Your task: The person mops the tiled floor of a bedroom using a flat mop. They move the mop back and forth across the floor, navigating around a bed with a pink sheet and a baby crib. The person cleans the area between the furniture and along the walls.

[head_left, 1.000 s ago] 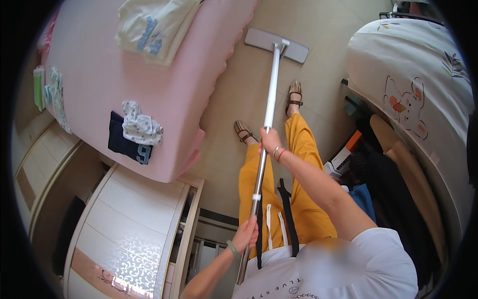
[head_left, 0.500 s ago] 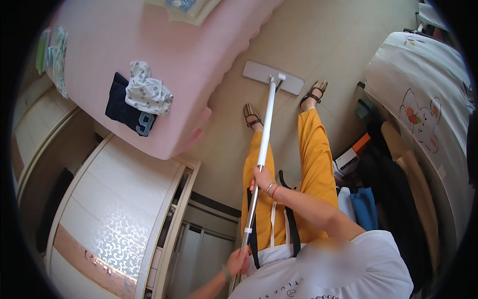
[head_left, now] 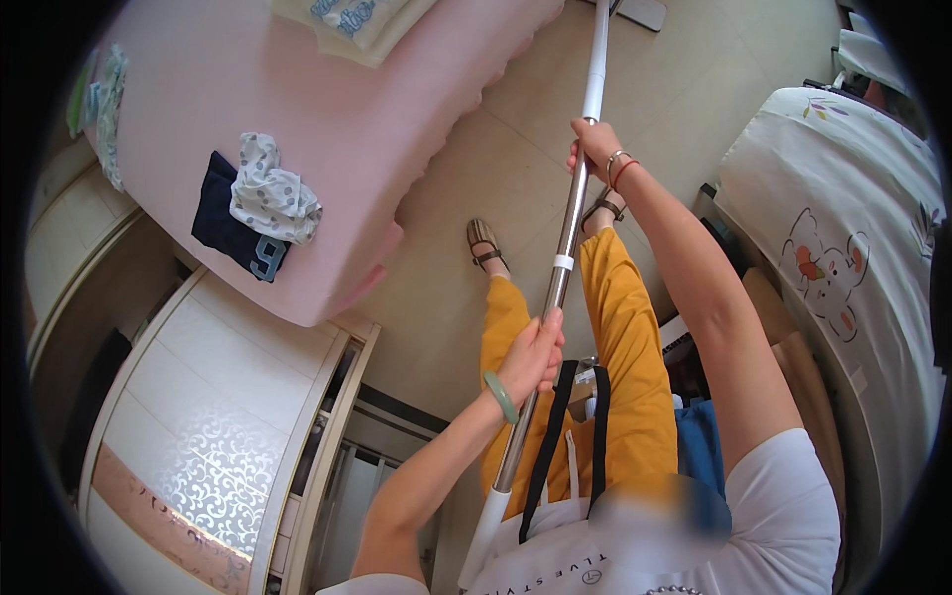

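Note:
A flat mop (head_left: 567, 232) with a white and silver pole runs from my body up toward the far edge of the view. My right hand (head_left: 593, 149) is wrapped round the upper pole, just below its white section. Lower down, my left hand (head_left: 536, 352) closes round the silver part, below a white collar. The grey mop head (head_left: 645, 13) lies on the tiled floor (head_left: 535, 129) at the top edge, and only part of it shows. Below the left hand, the pole ends in a white grip (head_left: 486, 535) beside my shirt.
On the left stands a bed with a pink cover (head_left: 397, 99), holding a dark folded garment (head_left: 223, 213) and a spotted white cloth (head_left: 273, 193). A pale cabinet (head_left: 228, 367) is nearer. At right a white rabbit-print cover (head_left: 793, 178) hangs over something. My feet stand between them.
Both hands have moved forward, pushing the mop away from me, so its head has slid to the top edge of the view. My arms are stretched further out, both hands still gripping the pole.

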A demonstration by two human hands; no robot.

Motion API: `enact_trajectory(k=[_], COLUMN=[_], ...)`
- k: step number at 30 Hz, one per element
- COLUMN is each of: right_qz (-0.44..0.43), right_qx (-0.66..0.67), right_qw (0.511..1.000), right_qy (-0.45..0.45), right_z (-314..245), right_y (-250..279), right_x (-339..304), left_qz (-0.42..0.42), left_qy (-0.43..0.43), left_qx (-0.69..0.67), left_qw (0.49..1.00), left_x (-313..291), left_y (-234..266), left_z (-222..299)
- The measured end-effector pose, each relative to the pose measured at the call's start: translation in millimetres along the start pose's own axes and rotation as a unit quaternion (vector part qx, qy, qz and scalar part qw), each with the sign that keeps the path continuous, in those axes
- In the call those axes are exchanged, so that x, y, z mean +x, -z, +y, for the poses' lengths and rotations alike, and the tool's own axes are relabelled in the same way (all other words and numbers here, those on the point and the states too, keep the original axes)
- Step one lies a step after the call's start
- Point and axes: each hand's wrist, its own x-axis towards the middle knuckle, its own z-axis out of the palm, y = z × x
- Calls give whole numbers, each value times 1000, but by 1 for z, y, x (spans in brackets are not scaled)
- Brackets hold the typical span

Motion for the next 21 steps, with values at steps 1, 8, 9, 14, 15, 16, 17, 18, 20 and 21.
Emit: enact_trajectory(k=[1,8,9,14,15,16,17,18,20,21], right_qz=[14,3,-10,-25,-29,-36,-45,-43,-40,-57], right_qx=[6,-14,-14,-8,-7,7,21,46,98,107], right_qw=[1000,1000,1000,995,993,986,977,975,967,965], right_qy=[6,6,-13,-97,-117,-162,-207,-214,-233,-234], right_z=[0,107,126,205,223,234,242,249,258,256], right_y=[-5,-59,-69,-120,-126,-131,-135,-139,-140,-137], right_x=[0,-61,-79,-181,-195,-211,-224,-234,-246,-246], left_qz=[-2,21,22,52,55,54,53,52,62,67], left_qy=[-14,80,89,159,167,178,190,201,211,219], left_qx=[0,-66,-80,-111,-111,-125,-140,-154,-134,-125], left_qw=[1000,994,993,980,978,974,970,966,966,965], left_x=[1,-58,-74,-161,-174,-186,-198,-203,-204,-204], left_y=[3,55,63,101,105,107,106,107,109,106], left_z=[-1,-85,-103,-179,-191,-202,-211,-215,-215,-216])
